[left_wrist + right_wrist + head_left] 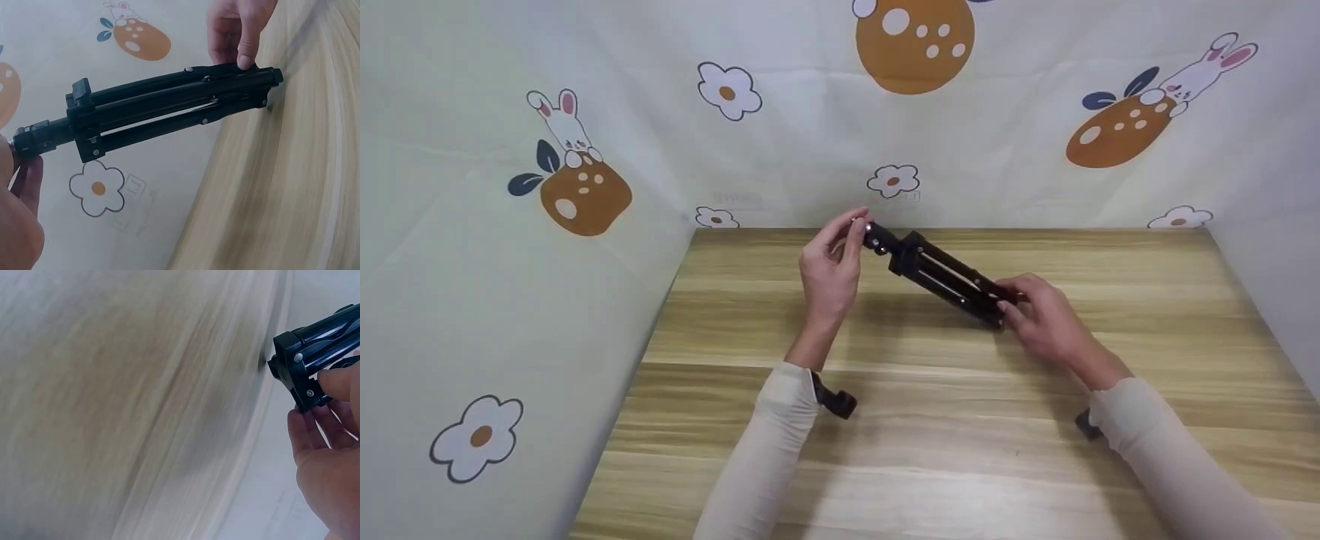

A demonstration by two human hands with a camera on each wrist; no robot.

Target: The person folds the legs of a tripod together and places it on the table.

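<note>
A black folded tripod [941, 274] is held aslant over the wooden table, its legs together. My left hand [832, 262] pinches its top end, where a small silver tip shows between thumb and fingers in the head view. At the lower end, my right hand [1046, 319] grips the legs between thumb and fingers. In the left wrist view the tripod [169, 104] spans the picture, with a knob near its collar. The right wrist view shows the leg end of the tripod [301, 365], with fingers [301, 433] beneath it and the thumb on its side.
The wood-grain table [930, 450] runs back to a pale cloth wall [802, 150] printed with rabbits, oranges and flowers. Similar cloth stands at the left and right sides. A black wrist camera [838, 403] sticks out from the left sleeve.
</note>
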